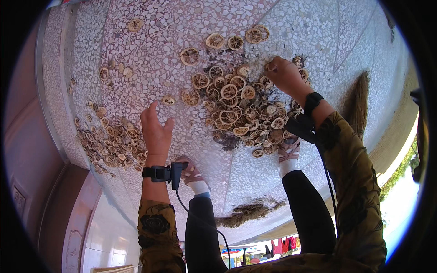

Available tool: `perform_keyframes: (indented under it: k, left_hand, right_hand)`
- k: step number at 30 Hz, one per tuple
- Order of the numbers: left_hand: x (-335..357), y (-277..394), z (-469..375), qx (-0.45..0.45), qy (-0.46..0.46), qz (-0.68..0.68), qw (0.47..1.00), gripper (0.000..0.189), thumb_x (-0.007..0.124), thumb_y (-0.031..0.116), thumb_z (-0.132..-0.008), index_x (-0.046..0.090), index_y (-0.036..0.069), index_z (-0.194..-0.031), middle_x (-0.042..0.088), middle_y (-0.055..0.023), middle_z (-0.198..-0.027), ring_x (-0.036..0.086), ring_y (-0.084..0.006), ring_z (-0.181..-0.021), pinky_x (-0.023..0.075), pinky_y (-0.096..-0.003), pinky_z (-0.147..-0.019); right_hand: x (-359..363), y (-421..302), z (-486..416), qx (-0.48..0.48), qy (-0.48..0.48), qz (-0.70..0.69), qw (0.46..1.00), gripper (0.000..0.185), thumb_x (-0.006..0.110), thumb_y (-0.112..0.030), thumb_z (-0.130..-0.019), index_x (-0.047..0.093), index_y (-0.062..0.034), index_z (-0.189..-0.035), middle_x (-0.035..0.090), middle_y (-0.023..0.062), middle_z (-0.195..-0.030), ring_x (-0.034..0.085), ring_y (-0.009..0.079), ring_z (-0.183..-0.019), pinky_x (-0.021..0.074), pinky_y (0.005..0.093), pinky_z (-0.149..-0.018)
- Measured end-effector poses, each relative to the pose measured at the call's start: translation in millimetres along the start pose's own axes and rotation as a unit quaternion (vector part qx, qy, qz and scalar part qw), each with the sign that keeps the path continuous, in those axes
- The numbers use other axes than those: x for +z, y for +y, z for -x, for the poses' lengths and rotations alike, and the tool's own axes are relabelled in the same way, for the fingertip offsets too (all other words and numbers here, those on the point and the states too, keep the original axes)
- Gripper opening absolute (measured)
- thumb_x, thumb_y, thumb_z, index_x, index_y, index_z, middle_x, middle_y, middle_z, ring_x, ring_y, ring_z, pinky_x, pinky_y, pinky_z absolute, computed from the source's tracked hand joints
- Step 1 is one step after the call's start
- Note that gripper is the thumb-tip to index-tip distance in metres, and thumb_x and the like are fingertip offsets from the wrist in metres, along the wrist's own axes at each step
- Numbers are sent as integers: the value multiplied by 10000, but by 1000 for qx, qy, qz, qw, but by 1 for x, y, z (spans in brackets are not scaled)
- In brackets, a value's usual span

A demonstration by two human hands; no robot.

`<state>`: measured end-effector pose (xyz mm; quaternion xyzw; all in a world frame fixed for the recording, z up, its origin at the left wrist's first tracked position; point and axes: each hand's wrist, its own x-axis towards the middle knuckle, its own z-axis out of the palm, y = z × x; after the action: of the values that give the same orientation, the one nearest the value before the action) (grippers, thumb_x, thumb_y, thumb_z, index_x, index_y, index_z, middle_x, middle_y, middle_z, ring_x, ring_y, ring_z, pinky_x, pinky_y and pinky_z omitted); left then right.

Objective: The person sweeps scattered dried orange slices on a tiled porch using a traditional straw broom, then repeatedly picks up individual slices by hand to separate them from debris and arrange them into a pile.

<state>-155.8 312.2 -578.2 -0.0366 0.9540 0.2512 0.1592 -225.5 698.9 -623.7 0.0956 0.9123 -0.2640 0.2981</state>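
Dried citrus slices [228, 116] lie in a heap on the speckled terrazzo floor before me. Above the heap's right part is my right hand [281, 73], its fingers closed on a dried citrus slice [270, 67]. To the left of the heap my left hand [155, 129] hovers with thumb and fingers apart, holding nothing. A single pale slice [168, 99] lies just beyond its fingertips. Several loose slices [215, 41] are spread past the heap. A second pile of smaller slices [116, 140] sits to the left of my left hand.
A straw broom [360, 102] lies at the right. Dark plant debris [251, 213] is strewn behind my feet. My shoes [289, 152] stand near the heap. A brown door [30, 119] and its frame edge the left side. Cables hang from the devices strapped on both wrists.
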Motion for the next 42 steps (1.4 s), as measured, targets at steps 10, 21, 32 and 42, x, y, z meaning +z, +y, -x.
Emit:
perform_keyframes:
  k: [10,21,32,42]
  left_hand:
    - [62,59,-28,-3,-45,47,998,311,738,55,-731,599,71,-1008,567,-113,-925,586,-297,-879,504,-387,-768]
    - [50,77,-121,106,-29,-54,992,549,680,-66,-722,497,145,-1195,511,-99,-1134,570,-311,-1030,519,-425,-805]
    - [64,105,-151,177,34,-1,984,359,721,115,-775,594,113,-1110,653,-141,-800,664,-359,-764,549,-450,-686]
    - [55,118,-141,191,14,27,981,314,719,169,-810,588,95,-1086,658,-123,-924,662,-253,-818,524,-390,-706]
  right_hand:
    - [0,-1,6,-9,-1,10,1000,237,717,-216,-788,586,-26,-840,645,182,-759,639,396,-778,508,471,-688]
    - [-3,-78,-50,-160,216,203,942,490,647,-97,-818,537,-221,-1279,541,147,-1154,532,365,-1113,484,499,-884]
    - [19,-60,-23,-169,81,-30,982,293,691,-42,-752,601,-78,-1029,631,134,-910,635,350,-865,509,434,-763]
    - [10,-47,21,12,-101,-503,859,397,603,-63,-893,536,-18,-1282,623,47,-818,582,113,-711,487,247,-619]
